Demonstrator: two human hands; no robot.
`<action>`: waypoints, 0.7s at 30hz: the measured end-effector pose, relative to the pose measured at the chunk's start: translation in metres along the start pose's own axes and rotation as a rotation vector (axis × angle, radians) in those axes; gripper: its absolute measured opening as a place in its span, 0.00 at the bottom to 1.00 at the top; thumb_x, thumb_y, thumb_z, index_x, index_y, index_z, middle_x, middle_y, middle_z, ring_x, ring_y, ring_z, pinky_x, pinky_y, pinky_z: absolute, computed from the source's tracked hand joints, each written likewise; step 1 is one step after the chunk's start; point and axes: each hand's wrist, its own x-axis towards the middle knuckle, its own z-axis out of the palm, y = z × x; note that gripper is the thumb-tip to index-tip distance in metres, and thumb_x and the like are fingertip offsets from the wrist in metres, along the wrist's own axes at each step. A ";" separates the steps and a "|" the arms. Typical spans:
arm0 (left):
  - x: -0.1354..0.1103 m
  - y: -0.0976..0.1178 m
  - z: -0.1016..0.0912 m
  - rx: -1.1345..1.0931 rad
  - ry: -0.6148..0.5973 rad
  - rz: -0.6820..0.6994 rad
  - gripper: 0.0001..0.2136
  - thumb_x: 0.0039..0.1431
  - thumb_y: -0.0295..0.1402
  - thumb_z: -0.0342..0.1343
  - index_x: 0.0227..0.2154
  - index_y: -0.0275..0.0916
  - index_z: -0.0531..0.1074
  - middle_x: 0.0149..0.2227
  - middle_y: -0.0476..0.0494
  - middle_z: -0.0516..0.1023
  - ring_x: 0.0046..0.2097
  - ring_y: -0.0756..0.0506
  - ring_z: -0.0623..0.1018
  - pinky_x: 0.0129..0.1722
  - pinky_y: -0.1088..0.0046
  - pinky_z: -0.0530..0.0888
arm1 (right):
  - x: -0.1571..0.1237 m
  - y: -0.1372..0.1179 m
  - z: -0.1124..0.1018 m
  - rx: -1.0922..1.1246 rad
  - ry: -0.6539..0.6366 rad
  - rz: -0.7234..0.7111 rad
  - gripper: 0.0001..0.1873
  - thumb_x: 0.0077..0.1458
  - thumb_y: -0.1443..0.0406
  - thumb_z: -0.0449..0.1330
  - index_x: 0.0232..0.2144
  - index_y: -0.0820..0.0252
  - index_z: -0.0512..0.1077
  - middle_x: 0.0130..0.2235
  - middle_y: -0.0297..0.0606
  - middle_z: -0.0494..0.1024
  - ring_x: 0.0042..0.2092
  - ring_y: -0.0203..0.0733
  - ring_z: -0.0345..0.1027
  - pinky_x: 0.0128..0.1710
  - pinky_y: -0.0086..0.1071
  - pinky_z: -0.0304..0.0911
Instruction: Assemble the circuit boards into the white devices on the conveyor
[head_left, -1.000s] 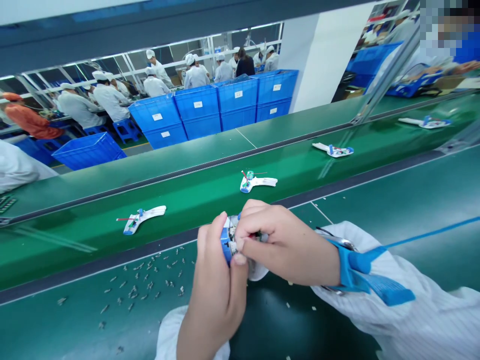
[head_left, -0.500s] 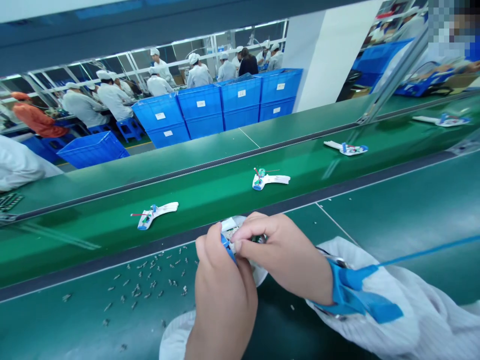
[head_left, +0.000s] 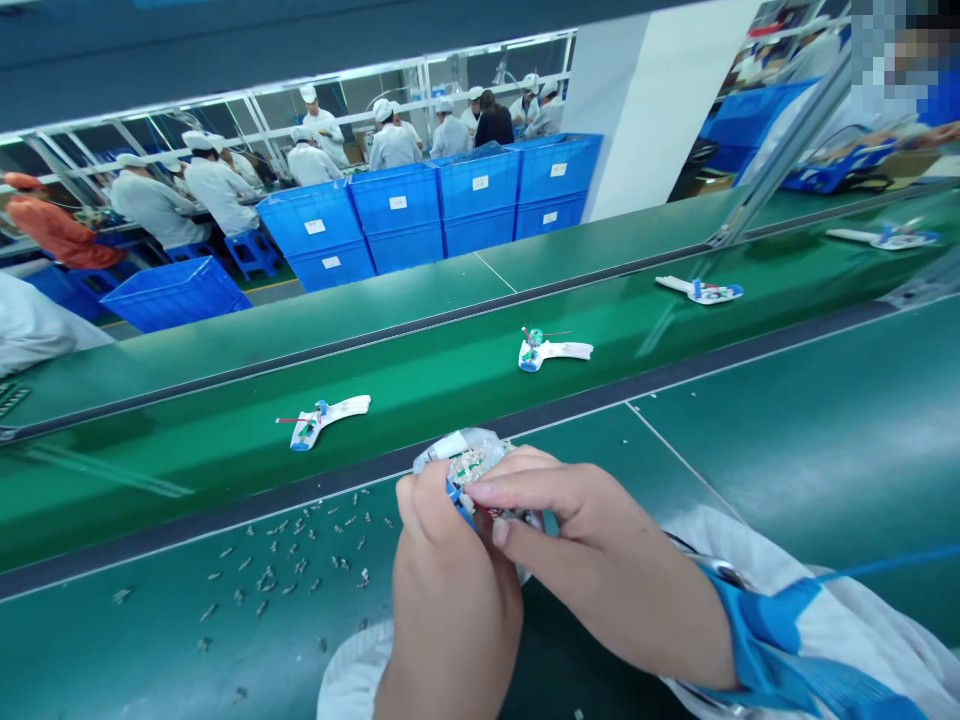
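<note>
My left hand (head_left: 454,580) is closed around a blue part (head_left: 460,503), mostly hidden by the fingers. My right hand (head_left: 577,540) comes in from the right, its thumb and index finger close together against that part. A bit of red shows by the right thumb; what the fingertips pinch is too small to make out. Just beyond both hands lies a clear plastic bag (head_left: 480,455) of small pale pieces, partly covered by the fingers. Many tiny metal pieces (head_left: 300,567) are scattered on the green bench left of my hands.
A green conveyor belt (head_left: 435,375) runs across ahead, carrying several white handle-shaped housings (head_left: 341,410) with blue ends, circuit boards and wires. Past it stand stacked blue bins (head_left: 397,205) and people in white at benches. A metal post (head_left: 780,150) rises at right.
The housings on the belt have shifted slightly right. My right hand has drawn a little down and right, its thumb lower, and more of the bag's pale pieces shows. My left hand keeps its hold.
</note>
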 end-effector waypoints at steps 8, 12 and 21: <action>0.003 -0.003 -0.002 -0.186 -0.087 -0.008 0.12 0.61 0.28 0.44 0.48 0.41 0.57 0.41 0.40 0.69 0.34 0.43 0.76 0.29 0.67 0.72 | 0.009 0.013 -0.002 0.003 -0.005 0.024 0.10 0.47 0.74 0.58 0.27 0.58 0.79 0.34 0.34 0.80 0.39 0.38 0.71 0.43 0.31 0.65; 0.010 -0.005 0.003 -0.144 -0.166 -0.044 0.15 0.62 0.30 0.43 0.51 0.37 0.57 0.46 0.33 0.67 0.38 0.40 0.76 0.31 0.63 0.72 | 0.018 0.029 -0.004 -0.035 0.013 0.066 0.06 0.46 0.72 0.61 0.22 0.60 0.77 0.27 0.33 0.78 0.35 0.37 0.71 0.38 0.29 0.64; 0.029 -0.027 0.000 -0.055 -0.061 -0.002 0.33 0.55 0.49 0.48 0.58 0.32 0.56 0.51 0.25 0.65 0.54 0.27 0.67 0.42 0.45 0.71 | 0.116 0.094 -0.054 -0.399 0.078 0.160 0.10 0.58 0.66 0.56 0.29 0.66 0.76 0.29 0.34 0.77 0.33 0.33 0.71 0.35 0.26 0.65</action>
